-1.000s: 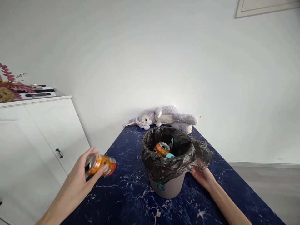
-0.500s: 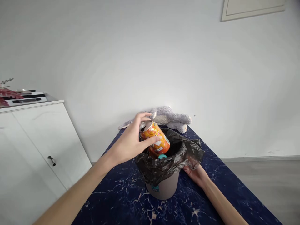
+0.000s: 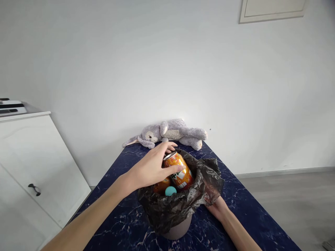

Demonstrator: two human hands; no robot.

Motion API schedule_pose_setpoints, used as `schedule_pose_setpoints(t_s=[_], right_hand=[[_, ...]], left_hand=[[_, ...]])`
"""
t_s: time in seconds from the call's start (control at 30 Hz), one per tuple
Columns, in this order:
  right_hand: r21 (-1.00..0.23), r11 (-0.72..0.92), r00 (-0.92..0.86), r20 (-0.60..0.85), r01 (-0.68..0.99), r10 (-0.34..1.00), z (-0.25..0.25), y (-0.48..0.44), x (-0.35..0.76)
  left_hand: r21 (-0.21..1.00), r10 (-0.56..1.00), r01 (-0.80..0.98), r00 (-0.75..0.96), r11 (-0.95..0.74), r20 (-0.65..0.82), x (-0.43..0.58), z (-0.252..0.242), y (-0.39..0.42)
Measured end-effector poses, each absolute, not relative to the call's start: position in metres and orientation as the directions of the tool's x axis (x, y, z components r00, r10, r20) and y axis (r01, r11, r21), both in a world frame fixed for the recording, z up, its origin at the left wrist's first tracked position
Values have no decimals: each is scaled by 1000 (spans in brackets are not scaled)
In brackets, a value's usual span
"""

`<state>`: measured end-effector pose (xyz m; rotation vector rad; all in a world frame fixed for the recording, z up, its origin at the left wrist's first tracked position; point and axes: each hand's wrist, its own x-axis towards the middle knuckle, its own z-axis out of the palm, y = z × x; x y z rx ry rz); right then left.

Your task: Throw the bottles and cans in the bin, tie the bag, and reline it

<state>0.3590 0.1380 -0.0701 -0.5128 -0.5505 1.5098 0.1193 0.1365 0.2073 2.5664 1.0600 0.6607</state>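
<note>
My left hand (image 3: 154, 164) is closed around an orange soda can (image 3: 180, 170), thumb on its near side. The can leans, with its top toward the hand and its lower part down inside a black trash bag (image 3: 167, 212). This bag lines a small grey trash bin (image 3: 179, 230) and folds over its rim. Inside, next to the held can, lie another orange can (image 3: 161, 186) and a round turquoise thing (image 3: 170, 191). At the bin's right side, my right hand (image 3: 218, 205) grips the loose edge of the bag, which partly covers its fingers.
A grey plush rabbit (image 3: 167, 132) lies at the far end of the dark blue marbled table (image 3: 117, 223), against the white wall. To the left stands a white cabinet (image 3: 34, 157) with a black handle. Grey floor (image 3: 295, 195) shows at the right.
My left hand has lowered the can deeper into the bin. My view has shifted, showing more of the plush rabbit. The right hand stays at the bag's right edge.
</note>
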Motion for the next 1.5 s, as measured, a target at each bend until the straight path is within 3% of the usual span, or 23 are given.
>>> schedule_pose_setpoints(t_s=[0.13, 0.23, 0.33, 0.43, 0.6, 0.7, 0.9, 1.17, 1.5], right_hand=[[-648, -33, -42, -1, -761, 999, -47, 129, 356], [-660, -51, -79, 13, -750, 997, -23, 126, 362], [-671, -72, -123, 28, -738, 992, 5, 126, 375], [-694, -63, -143, 59, -717, 988, 37, 126, 386], [-824, 142, -62, 209, -549, 976, 99, 124, 379], [-873, 210, -21, 244, -441, 970, 131, 123, 367], [-854, 264, 87, 252, -448, 964, 159, 125, 341], [-837, 444, 329, 341, -319, 880, 150, 147, 308], [-867, 428, 339, 334, -257, 880, 157, 132, 308]], left_hand=[[490, 751, 570, 488, -660, 445, 96, 207, 143], [612, 833, 567, 332, -552, 443, 66, 197, 153], [727, 932, 584, 197, -361, 304, 34, 175, 165], [768, 983, 614, 140, -183, 121, 11, 151, 173], [869, 946, 493, 294, -25, -139, 5, 136, 165], [940, 881, 342, 439, 21, -179, 12, 141, 158], [977, 892, 203, 451, -71, -29, 15, 153, 162], [906, 940, 382, 340, -180, 43, 11, 166, 155], [854, 937, 405, 258, -327, 237, 11, 180, 159]])
